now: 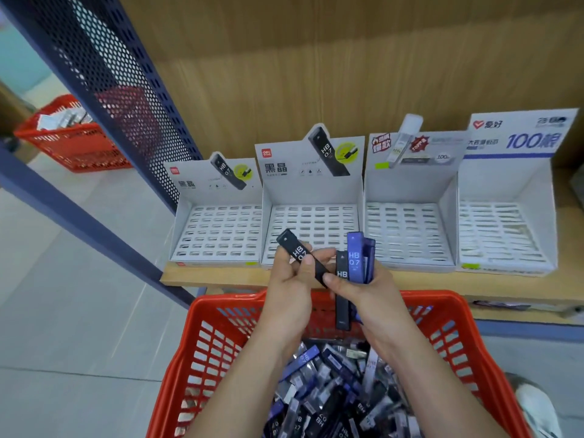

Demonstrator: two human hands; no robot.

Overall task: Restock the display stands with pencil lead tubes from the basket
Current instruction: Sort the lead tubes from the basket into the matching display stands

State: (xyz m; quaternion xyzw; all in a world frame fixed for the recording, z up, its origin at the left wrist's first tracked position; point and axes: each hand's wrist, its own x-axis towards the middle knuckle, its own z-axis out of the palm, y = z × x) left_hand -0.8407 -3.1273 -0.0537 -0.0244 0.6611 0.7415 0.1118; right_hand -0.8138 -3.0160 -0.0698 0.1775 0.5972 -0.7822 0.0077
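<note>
While hovering above the tube-filled red basket [437,299], the left hand [289,287] is pinching a tilted black tube [299,251]; the right hand [368,290] is gripping upright black and blue tubes [354,259]; both are hanging before the display stands [316,175].

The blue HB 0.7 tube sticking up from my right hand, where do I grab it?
Probably pinch the blue tube by its free top end, from above: it stands upright, the right hand wraps its lower part, and an upright black tube crowds its left side.
</note>
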